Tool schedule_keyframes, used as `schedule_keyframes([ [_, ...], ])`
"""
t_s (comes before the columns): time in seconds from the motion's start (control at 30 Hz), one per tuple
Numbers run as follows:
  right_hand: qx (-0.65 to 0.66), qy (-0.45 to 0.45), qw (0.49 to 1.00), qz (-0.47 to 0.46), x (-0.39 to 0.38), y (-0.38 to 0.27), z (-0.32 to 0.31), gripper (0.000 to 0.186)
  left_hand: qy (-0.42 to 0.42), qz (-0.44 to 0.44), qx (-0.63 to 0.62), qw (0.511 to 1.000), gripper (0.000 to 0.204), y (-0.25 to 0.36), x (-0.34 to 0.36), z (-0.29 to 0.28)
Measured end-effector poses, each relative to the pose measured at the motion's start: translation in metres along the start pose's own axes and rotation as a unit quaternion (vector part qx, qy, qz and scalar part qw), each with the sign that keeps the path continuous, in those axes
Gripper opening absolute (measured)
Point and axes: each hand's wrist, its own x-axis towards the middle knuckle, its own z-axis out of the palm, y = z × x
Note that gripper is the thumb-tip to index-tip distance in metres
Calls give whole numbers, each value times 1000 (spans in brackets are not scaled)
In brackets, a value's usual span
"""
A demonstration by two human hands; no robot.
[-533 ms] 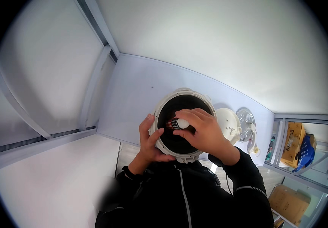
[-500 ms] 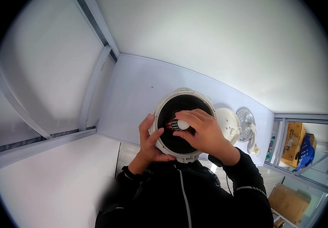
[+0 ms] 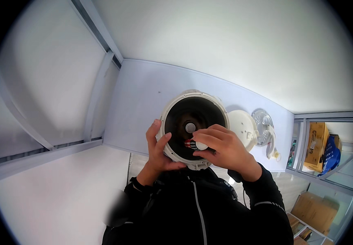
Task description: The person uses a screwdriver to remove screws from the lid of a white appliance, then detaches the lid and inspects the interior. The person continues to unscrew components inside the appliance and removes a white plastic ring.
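Note:
A round white appliance body, like a rice cooker housing (image 3: 170, 107), stands in front of me with its wide mouth up. Its inside is dark, and a small silvery round piece (image 3: 190, 128) sits at the middle of the bottom. My left hand (image 3: 159, 151) grips the left side of the rim, thumb toward me and fingers spread along the edge. Over the mouth, my right hand (image 3: 225, 148) pinches a small bottle (image 3: 191, 144) with a red, black and white label. Its rounded white end (image 3: 201, 145) shows between thumb and fingers; the far end is hard to make out.
The housing stands on a pale table (image 3: 137, 94). To its right lie a white round lid (image 3: 241, 126) and a clear-silvery round cover (image 3: 262, 122). Cardboard boxes (image 3: 316, 145) and a blue package (image 3: 331, 155) sit on a rack at the far right.
My right hand has drawn the bottle toward me and slightly right, baring the silvery piece at the bottom. My left hand keeps its hold on the rim.

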Motion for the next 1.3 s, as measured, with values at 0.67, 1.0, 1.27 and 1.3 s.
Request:
schedule_keyframes([
  [0.67, 127, 388, 907, 100, -53, 15, -26, 53, -225, 97, 177, 953, 56, 82, 67, -18],
  [1.0, 101, 500, 856, 89, -69, 9, -23, 51, -324, 134, 251, 902, 38, 74, 67, -3],
  [1.27, 3, 629, 776, 42, -97, 11, -31, 49, -141, 46, 179, 973, 53, 55, 105, -4],
  [1.3, 22, 646, 762, 41, -100, 10, -31, 49, -117, 19, 164, 979, 52, 51, 109, -8],
])
